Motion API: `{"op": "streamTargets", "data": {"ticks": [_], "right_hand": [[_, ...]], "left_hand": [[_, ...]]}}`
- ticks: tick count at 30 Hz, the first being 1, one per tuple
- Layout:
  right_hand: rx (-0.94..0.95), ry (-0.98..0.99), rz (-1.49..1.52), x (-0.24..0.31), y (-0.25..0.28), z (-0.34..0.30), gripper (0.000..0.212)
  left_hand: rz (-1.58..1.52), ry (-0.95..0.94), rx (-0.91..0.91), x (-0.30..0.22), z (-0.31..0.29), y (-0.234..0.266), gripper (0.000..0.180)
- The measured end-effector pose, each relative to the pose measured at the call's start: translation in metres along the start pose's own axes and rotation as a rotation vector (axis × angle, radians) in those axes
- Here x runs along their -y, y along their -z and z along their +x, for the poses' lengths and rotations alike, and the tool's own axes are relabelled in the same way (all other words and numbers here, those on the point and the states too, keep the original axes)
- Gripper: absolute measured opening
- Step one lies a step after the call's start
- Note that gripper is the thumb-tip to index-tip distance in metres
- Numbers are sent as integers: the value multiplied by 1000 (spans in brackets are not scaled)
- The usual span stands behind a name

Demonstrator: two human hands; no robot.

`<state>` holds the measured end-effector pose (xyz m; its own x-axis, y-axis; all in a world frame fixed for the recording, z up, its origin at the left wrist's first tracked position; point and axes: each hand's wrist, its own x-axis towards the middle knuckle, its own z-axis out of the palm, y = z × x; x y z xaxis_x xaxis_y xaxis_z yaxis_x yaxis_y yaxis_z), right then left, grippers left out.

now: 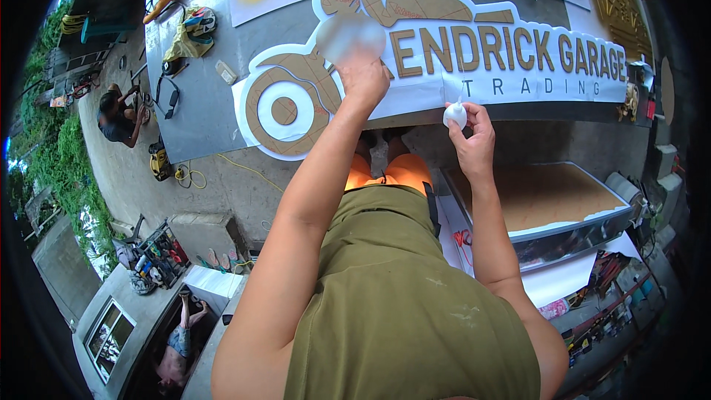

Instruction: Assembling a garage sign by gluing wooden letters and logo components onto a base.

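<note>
White is the colour to watch: a small bottle (455, 114) sits pinched between the thumb and fingers of the right hand (474, 139), nozzle up, right at the lower edge of the big sign (444, 52). The sign lies across the dark table (196, 122), brown cut-outs on a white backing, and here's the left hand (363, 78) reaching out over it, just beside the first big letter!

What could spoil this? Squeeze that bottle too hard and whatever it holds might drip onto the bare white face. Lean on that left forearm, passing close over the brown wheel (255, 104), and a piece could be nudged askew, if any are loose. And the wheel's rim seems to reach past the table edge, so a hip could knock it.

Now the hard part to call: the left fingertips vanish in a blur, so I cannot tell whether they pinch, press or spread. The bottle's contents? No telling. Up top, a yellow-sprayed sheet (244, 0) runs out of view, cut off.
</note>
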<state>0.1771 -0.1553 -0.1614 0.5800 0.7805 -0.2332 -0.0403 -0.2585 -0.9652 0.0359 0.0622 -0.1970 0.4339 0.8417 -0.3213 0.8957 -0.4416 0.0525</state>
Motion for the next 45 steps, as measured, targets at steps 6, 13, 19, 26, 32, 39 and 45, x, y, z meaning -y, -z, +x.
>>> {"op": "streamTargets", "data": {"ticks": [6, 13, 19, 26, 32, 39, 45], "right_hand": [[10, 12, 2, 3, 8, -1, 30], [30, 14, -4, 6, 15, 0, 29], [29, 24, -3, 10, 20, 2, 29], [33, 46, -30, 6, 27, 0, 29], [31, 36, -47, 11, 30, -1, 29], [31, 38, -26, 7, 31, -2, 29], [31, 46, -23, 9, 29, -4, 29]], "left_hand": [[-17, -6, 14, -1, -2, 2, 68], [-43, 12, 56, 0, -2, 5, 67], [-49, 8, 61, 2, -2, 3, 69], [-67, 22, 88, 2, -2, 4, 70], [-62, 39, 115, 0, -2, 5, 74], [-58, 36, 118, -1, -1, 5, 76], [-70, 40, 112, -1, -4, 4, 76]]}}
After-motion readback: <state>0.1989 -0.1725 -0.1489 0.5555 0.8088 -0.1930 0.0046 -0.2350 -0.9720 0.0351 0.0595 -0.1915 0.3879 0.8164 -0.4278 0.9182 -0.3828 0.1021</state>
